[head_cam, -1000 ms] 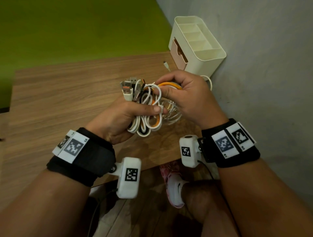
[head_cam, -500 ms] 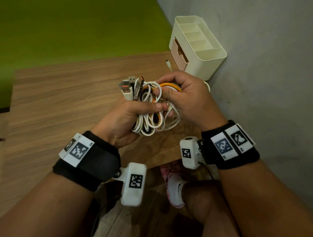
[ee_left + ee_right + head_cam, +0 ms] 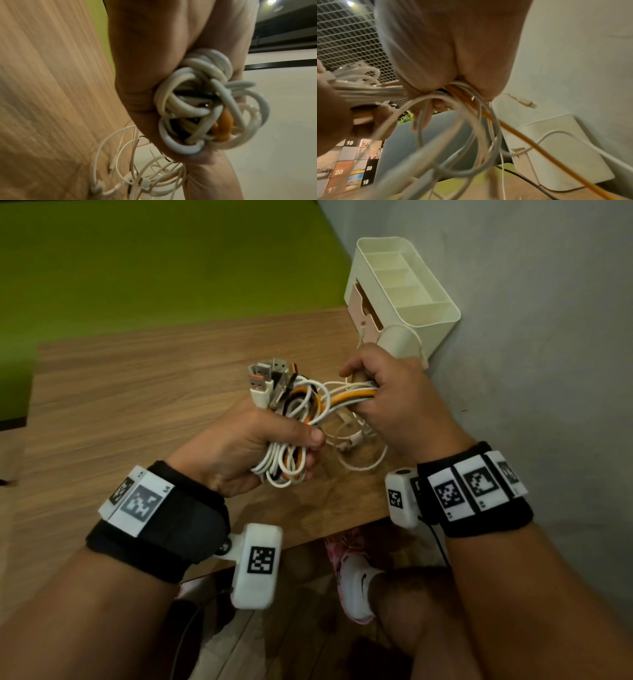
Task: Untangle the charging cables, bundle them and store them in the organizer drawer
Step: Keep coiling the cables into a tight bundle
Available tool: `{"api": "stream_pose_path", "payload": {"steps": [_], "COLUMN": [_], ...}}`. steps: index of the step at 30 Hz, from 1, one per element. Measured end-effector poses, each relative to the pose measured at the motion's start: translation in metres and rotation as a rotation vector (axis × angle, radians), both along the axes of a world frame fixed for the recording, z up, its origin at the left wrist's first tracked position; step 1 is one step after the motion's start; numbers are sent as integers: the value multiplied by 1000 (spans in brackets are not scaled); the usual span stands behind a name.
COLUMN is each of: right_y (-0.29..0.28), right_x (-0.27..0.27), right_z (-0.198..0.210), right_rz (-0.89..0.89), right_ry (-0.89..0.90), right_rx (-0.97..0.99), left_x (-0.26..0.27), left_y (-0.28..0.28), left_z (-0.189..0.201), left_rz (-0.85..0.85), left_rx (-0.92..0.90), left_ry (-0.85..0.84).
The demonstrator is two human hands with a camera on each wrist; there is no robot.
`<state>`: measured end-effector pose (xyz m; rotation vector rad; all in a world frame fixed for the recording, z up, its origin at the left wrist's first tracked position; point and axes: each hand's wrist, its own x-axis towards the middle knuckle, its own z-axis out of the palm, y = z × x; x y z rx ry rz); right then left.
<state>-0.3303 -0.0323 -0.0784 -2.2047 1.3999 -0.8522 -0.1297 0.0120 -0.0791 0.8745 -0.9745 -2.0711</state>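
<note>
White and orange cables (image 3: 294, 419) bunched in my left hand's (image 3: 239, 446) grip, my right hand (image 3: 394, 402) clenching their strands, cream organizer (image 3: 404, 302) at tabletop's (image 3: 137, 405) far right corner.

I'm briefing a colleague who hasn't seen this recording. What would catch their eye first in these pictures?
First, the cable bundle of white, orange and black loops, held above the wooden table: the left hand grips the coil while the right hand grips strands stretched out to the side. A cluster of USB plugs sticks up from the coil. Behind, a cream organizer stands against the grey wall.
</note>
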Motion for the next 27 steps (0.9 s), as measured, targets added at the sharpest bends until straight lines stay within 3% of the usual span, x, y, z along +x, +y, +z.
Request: {"api": "stream_pose_path", "payload": {"steps": [3,5,9,13,19,22,27], "right_y": [-3,-5,-9,-2,20,23,6], "right_x": [2,-1,-10,-7,12,29,26], "right_z": [-6,-5,-3,5,33,16,1], "right_rz": [-75,-139,-153,30,210,174,-53], "right_ry": [128,217,351,210,-129,-79,97], "right_rx": [-194,-203,161,297,219,225,189], "left_x": [2,3,11,18,15,11,21], "left_y": [1,1,-3,-7,-6,-3,-5], "left_z": [1,0,-7,-12,-12,-7,-7], "left_rz": [-17,6,113,180,196,174,122], "left_rx": [-22,-26,11,62,22,-58,-128], "left_ry": [-49,-78,-151,-218,-246,-156,24]}}
